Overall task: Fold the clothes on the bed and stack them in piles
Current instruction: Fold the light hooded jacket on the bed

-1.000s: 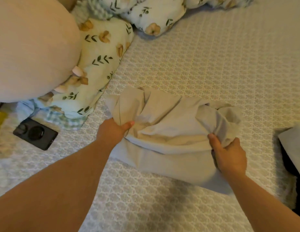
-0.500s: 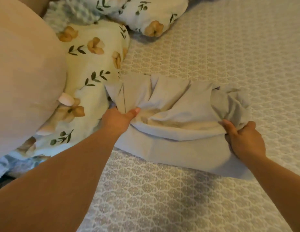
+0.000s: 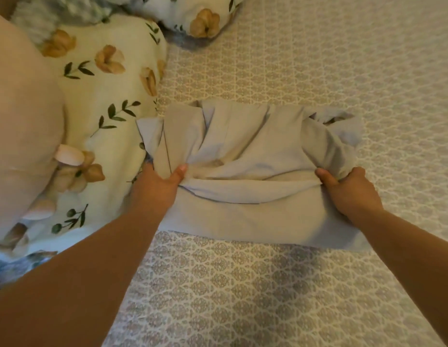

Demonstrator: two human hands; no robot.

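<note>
Pale grey, partly folded cloth garment [image 3: 245, 176] lies on patterned beige bedspread [image 3: 293, 58], long axis left-right, beside floral pillow [image 3: 105, 96]. Left hand [image 3: 157, 186] pinches its left end; right hand [image 3: 348, 191] grips bunched right end.

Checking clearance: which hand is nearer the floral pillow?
Left. The left hand grips the grey garment right beside the floral pillow; the right hand grips the garment's far end.
</note>
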